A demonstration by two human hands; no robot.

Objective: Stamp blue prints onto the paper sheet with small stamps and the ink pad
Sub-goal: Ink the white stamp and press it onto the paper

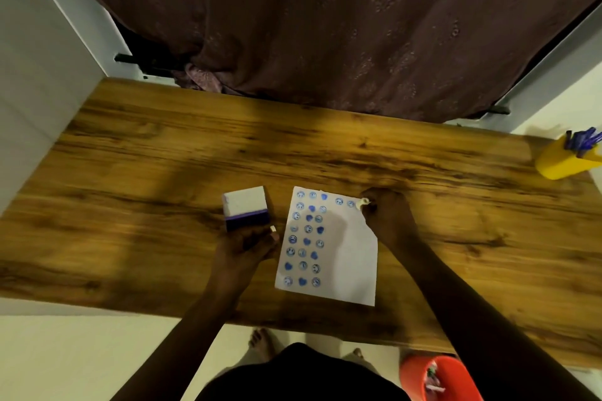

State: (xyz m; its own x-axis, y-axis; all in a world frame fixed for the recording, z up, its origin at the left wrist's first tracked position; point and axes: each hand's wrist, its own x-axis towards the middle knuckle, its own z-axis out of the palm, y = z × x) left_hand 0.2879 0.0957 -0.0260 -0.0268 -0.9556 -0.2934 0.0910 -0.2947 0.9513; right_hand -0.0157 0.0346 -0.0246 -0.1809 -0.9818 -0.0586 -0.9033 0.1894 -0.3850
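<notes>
pen cup (565,158) cut at edge, prints (304,238) blurred

No words, numbers or brand marks can be read anywhere; the paper sheet (338,251) carries only blue stamped faces and hearts, no lettering.

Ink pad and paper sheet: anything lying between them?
Head view: only a narrow strip of bare wooden table separates the ink pad from the paper sheet. The left hand holds a small stamp just below that gap.
</notes>
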